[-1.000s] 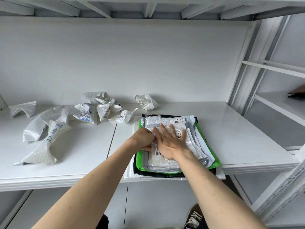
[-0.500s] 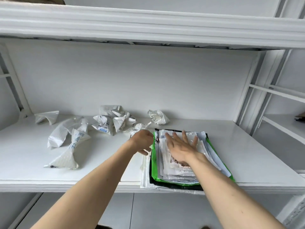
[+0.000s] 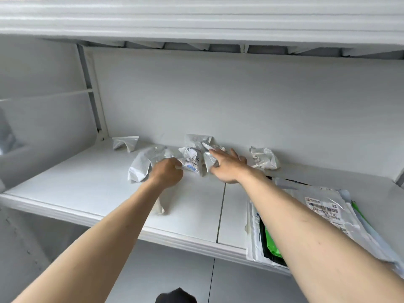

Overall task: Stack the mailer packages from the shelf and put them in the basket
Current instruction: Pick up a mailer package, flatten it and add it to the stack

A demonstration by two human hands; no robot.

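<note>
the crumpled mailer packages sit at twelve o'clock near the back of the white shelf; thin, crinkly plastic film, they look light, limp and slick, so i'd pinch a bunched fold or scoop under rather than press flat. the left hand is curled closed at the edge of one grey-white bag, whether gripping it i cannot tell, while the right hand reaches with fingers spread wide over another. the flattened stack, glossy with a green sheet, lies at four o'clock on the shelf's front edge; no basket shows.
</note>
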